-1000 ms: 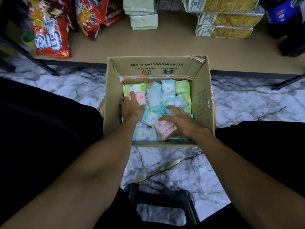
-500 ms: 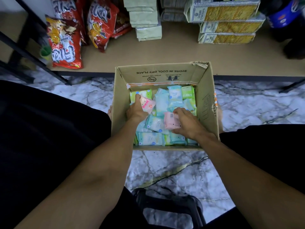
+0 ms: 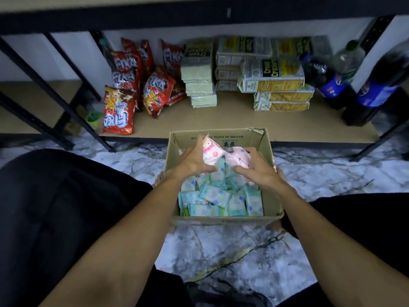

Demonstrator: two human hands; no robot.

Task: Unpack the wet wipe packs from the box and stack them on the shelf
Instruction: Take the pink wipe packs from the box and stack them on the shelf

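Observation:
An open cardboard box [image 3: 271, 187] stands on the marble floor between my legs, holding several pale blue and green wet wipe packs [image 3: 215, 194]. Above the box my left hand [image 3: 194, 160] grips a pink wet wipe pack [image 3: 211, 152]. My right hand [image 3: 256, 168] grips a second pink pack [image 3: 240, 157] right beside it. Both pink packs are lifted clear of the packs in the box. The low wooden shelf [image 3: 232, 120] lies just behind the box.
On the shelf sit red snack bags [image 3: 119, 111] at left, stacked pale packets [image 3: 200, 87] in the middle, cream cracker packs [image 3: 278, 85] and dark soda bottles [image 3: 374, 85] at right. Black rack legs [image 3: 66, 107] stand left and right. An upper shelf edge [image 3: 199, 16] overhangs.
Both hands have risen out of the box, each with a pink pack, and come together. The view has tilted up, showing more of the shelf.

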